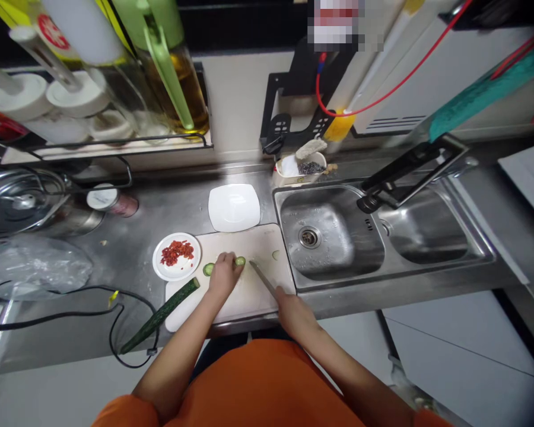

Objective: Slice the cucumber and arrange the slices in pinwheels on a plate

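**Inspector:** State of the hands?

**Assistant:** Left hand (225, 274) arched, fingertips pressed down on a cucumber stub (240, 261) at mid-board (249, 299). Right hand (293, 309) closed round the handle of a knife (262, 279). The blade points toward 11 o'clock, with its tip just beside the stub's cut face.

**Inspector:** And the rest of the produce?

**Assistant:** Long cucumber (160, 314) at 8 o'clock of the left hand. It lies slantwise, cut end on the board's corner and tail out over the bench (160, 207). One slice (208, 269) at 9 o'clock, just beside the hand. A second slice (276, 255) at 1 o'clock of the knife tip, near the board's right edge.

**Inspector:** Further out?

**Assistant:** Round plate (178, 276) of chopped red bits (177, 252) at 10 o'clock, against the board. Square plate (234, 207) at 12 o'clock. Sink (347, 231) at 3 o'clock.

**Inspector:** Your judgement on the cut?

**Assistant:** The stub is short, so the fingers sit close to the edge. I would tuck the fingertips back and let the knuckles guide the blade. Keep the tip low and take even, unhurried strokes. A slip toward the left hand is the main hazard.

**Inspector:** Any brands or labels?

**Assistant:** Bottles (178, 77) on the rack at 11 o'clock. One carries a round red mark (53, 32), but no lettering can be read.
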### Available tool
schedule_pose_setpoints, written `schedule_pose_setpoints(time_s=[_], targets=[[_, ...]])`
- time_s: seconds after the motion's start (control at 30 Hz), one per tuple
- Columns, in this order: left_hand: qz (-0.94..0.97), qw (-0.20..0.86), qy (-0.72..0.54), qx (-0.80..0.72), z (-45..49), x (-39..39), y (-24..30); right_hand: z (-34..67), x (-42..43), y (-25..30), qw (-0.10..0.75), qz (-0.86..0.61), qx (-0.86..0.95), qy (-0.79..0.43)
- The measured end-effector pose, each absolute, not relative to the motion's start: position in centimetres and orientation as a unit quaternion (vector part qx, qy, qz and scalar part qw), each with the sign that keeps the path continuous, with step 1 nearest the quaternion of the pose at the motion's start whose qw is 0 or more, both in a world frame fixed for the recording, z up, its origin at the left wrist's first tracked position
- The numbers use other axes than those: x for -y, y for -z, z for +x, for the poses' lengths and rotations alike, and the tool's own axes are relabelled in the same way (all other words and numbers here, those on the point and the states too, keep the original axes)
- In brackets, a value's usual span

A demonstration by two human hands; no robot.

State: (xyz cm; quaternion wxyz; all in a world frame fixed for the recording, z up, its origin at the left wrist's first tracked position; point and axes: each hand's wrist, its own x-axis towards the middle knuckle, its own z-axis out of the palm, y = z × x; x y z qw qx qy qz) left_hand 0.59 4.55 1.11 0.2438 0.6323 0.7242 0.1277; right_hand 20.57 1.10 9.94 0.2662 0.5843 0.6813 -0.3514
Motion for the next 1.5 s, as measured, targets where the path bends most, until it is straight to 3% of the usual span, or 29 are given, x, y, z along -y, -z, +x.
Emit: schedule_pose_setpoints(time_s=[0.47, 1.5], targets=[[0.61, 0.245, -0.268, -0.704, 0.8, -2.6, 0.8, 18.3, -1.3, -9.9, 0.26, 0.556, -0.716, 0.333], [0.613, 0.24, -0.274, -0.701, 0.8, -2.9, 0.9, 17.3, -1.4, -9.1, 0.243, 0.557, -0.704, 0.368]])
